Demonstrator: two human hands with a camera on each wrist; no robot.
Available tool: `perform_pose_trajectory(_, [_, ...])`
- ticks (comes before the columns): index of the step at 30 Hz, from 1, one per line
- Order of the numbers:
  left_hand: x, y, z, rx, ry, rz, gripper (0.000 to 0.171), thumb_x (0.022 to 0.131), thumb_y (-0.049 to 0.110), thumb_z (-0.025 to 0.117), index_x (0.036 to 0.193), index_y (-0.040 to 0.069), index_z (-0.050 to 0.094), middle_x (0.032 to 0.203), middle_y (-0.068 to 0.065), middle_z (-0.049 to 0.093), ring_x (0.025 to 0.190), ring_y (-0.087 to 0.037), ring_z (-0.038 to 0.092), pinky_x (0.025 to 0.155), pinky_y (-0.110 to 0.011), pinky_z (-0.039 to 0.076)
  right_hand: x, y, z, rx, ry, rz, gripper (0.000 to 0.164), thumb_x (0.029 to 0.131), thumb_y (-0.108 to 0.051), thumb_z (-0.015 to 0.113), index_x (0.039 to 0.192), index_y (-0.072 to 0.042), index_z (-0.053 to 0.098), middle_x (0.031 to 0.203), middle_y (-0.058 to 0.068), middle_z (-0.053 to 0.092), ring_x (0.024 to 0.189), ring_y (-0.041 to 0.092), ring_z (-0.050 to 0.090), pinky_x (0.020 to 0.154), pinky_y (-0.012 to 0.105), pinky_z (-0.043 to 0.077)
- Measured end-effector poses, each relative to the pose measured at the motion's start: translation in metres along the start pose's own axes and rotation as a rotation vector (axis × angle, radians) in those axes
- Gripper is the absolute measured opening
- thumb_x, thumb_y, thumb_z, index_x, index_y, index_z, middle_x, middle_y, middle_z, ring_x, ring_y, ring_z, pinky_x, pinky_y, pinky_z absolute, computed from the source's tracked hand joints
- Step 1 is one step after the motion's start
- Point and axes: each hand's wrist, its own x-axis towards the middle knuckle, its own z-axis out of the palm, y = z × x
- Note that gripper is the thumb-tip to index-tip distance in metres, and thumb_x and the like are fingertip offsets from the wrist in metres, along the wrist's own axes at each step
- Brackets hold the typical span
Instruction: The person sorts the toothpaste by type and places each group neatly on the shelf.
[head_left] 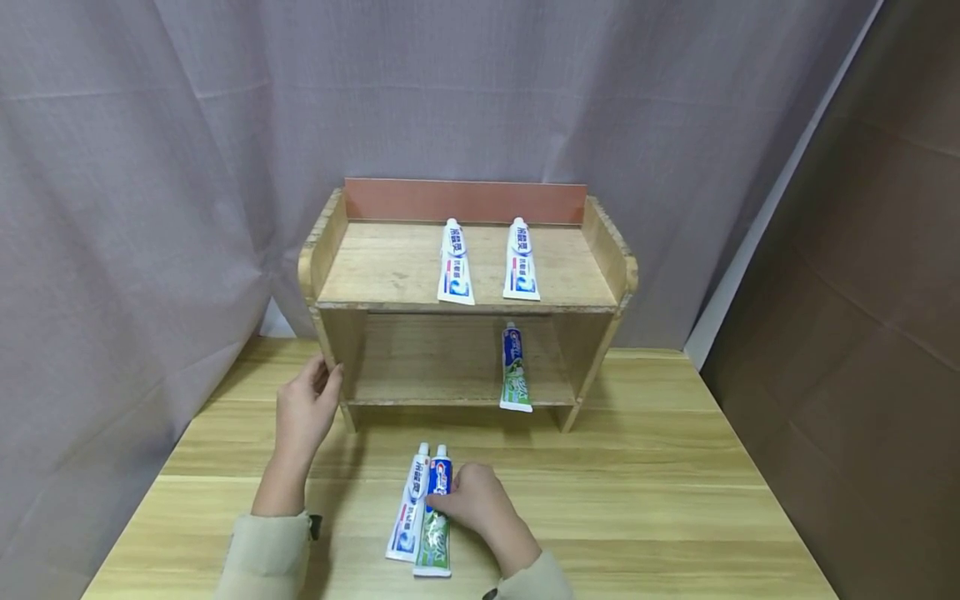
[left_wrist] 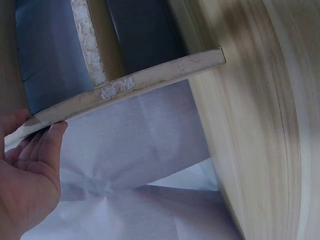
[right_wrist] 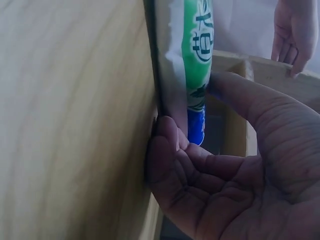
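Note:
A small wooden shelf [head_left: 465, 307] stands at the back of the table. With thumb and fingers, my left hand [head_left: 306, 408] grips the front edge of its left side panel [left_wrist: 150, 75]. My right hand [head_left: 480, 502] pinches a blue-and-green toothpaste tube [head_left: 432, 542] that lies on the table; the right wrist view shows the thumb on the tube [right_wrist: 197, 50] and curled fingers at its edge. Beside it on the left, touching or nearly so, lies a white toothpaste tube [head_left: 407, 517]. Both caps point toward the shelf.
Two white toothpaste tubes [head_left: 455, 262] [head_left: 521, 260] lie on the top board, caps to the back. Another blue-and-green tube [head_left: 514, 368] is on the lower board, right of its middle. Grey curtain [head_left: 465, 92] hangs behind; a brown one [head_left: 847, 275] is on the right.

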Motion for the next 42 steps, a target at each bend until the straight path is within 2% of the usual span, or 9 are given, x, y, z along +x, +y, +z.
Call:
perform_pose_trajectory(5, [0.0,0.0011,0.0005,-0.002,0.004,0.008,0.025,0.098,0.013,0.066,0.119,0.0,0.068,0.115,-0.023,0.07,0.103,-0.036,0.071,0.086,-0.036,0.061,-0.0021,-0.0002,0.0006,-0.047,0.003,0.002,0.054,0.078,-0.041,0.084,0.049,-0.019,0.044,0.043,-0.014,0.034,0.04,0.005,0.03,0.037,0.018,0.02])
perform_pose_trajectory(13, [-0.0009,-0.0007,0.0008,0.008,0.001,-0.003,0.024,0.098,0.014,0.065,0.119,0.0,0.068,0.115,-0.022,0.07,0.103,-0.036,0.071,0.086,-0.038,0.061,-0.0047,-0.002,0.0009,-0.056,0.0,0.012,0.054,0.076,-0.04,0.085,0.049,-0.018,0.044,0.043,-0.013,0.034,0.04,0.006,0.031,0.037,0.019,0.022])
perform_pose_trajectory(23, [0.0005,0.0,-0.0009,0.013,-0.001,-0.002,0.025,0.098,0.014,0.065,0.119,0.001,0.068,0.115,-0.022,0.07,0.103,-0.036,0.071,0.086,-0.037,0.061,-0.0027,-0.0021,0.0007,0.018,-0.022,0.014,0.046,0.076,-0.026,0.084,0.054,-0.018,0.044,0.05,-0.008,0.042,0.043,0.006,0.035,0.037,0.016,0.027])
perform_pose_trajectory(29, [-0.0011,-0.001,-0.0002,0.021,-0.009,-0.017,0.024,0.099,0.014,0.064,0.119,0.001,0.068,0.116,-0.023,0.07,0.103,-0.036,0.071,0.086,-0.039,0.061,-0.0021,0.0018,-0.0023,0.063,-0.057,0.037,0.048,0.076,-0.026,0.084,0.054,-0.018,0.042,0.048,-0.009,0.04,0.043,0.006,0.034,0.038,0.016,0.026])
perform_pose_trajectory(42, [0.0,-0.0003,0.0008,0.02,0.013,0.01,0.022,0.097,0.012,0.066,0.116,0.001,0.069,0.113,-0.023,0.071,0.102,-0.036,0.071,0.086,-0.038,0.061,-0.0006,0.0058,-0.006,0.11,-0.073,0.026,0.051,0.076,-0.028,0.085,0.051,-0.02,0.041,0.047,-0.012,0.036,0.042,0.005,0.032,0.038,0.016,0.024])
